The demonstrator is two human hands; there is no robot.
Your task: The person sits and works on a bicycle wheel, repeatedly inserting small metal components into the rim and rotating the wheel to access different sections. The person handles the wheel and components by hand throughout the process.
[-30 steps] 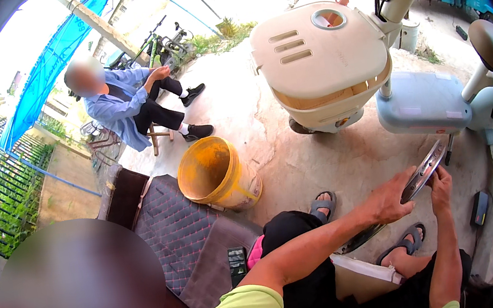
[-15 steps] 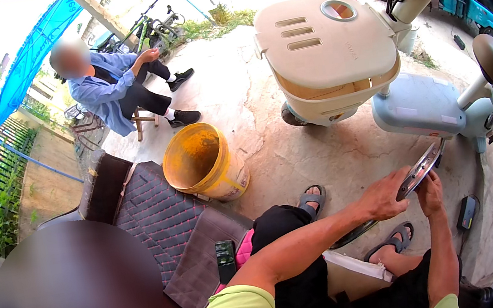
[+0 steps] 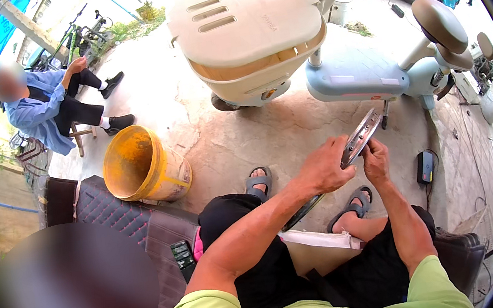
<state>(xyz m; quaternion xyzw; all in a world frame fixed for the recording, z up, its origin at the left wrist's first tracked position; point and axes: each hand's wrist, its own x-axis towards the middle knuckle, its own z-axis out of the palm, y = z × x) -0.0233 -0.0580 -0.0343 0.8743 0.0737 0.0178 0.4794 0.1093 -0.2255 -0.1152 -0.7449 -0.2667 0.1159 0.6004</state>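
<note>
1. Two bare hands in my head view, both at one curved silver metal rim [image 3: 362,136] with small holes along it.
2. Rim location: raised ahead of the wearer's knees, tilted, upper end leaning right. A darker lower stretch runs down-left beneath the left forearm.
3. Left hand [image 3: 327,166]: fingers folded over the rim, gripping its left side.
4. Right hand [image 3: 376,162]: fingers bent, meeting the rim's right side. I cannot tell whether they pinch it; the contact is partly hidden.
5. Between the legs I log a cream container [image 3: 320,252] with a white edge. Grey sandals [image 3: 258,181] on both feet.
6. Right of the right hand, on the ground: a black box [image 3: 425,168] with a cable.
7. Beyond the hands: a scooter with a cream basket [image 3: 241,25], pale blue footboard [image 3: 352,75] and brown saddle [image 3: 437,23].
8. Left side: yellow bucket [image 3: 174,175] beside a dark quilted seat [image 3: 113,212]. Farther back I note a person in a blue shirt [image 3: 43,116], seated on a stool.
</note>
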